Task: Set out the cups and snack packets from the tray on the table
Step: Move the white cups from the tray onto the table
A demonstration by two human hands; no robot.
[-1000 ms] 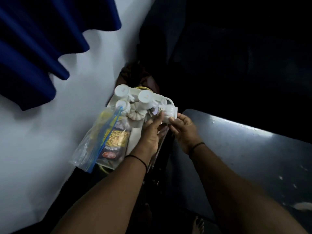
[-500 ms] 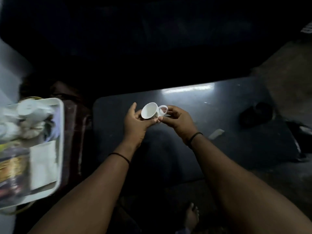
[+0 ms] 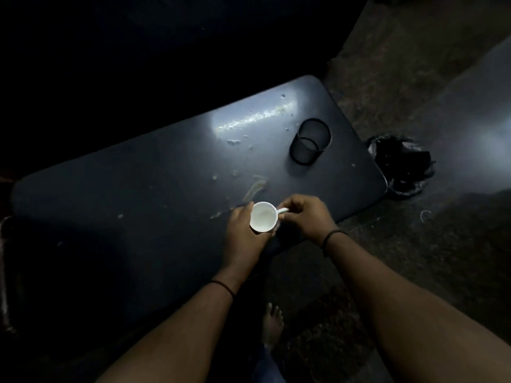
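A small white cup (image 3: 263,220) is upright near the front edge of the dark table (image 3: 138,205), mouth facing up, held between both hands. My left hand (image 3: 243,239) cups its body from the left. My right hand (image 3: 307,217) pinches the handle on the right side. Whether the cup's base touches the tabletop is hidden by my hands. The tray and the snack packets are out of view.
A black wire-mesh cylinder holder (image 3: 309,141) lies tilted on the table's right part. Pale smears and crumbs (image 3: 255,186) dot the tabletop. A black bag (image 3: 401,164) sits on the floor beyond the right edge. My bare foot (image 3: 272,324) is below the table's front.
Both hands took the white cup off the tray at the left and carried it right and down over the table. My view swung right, so the tray left the frame.
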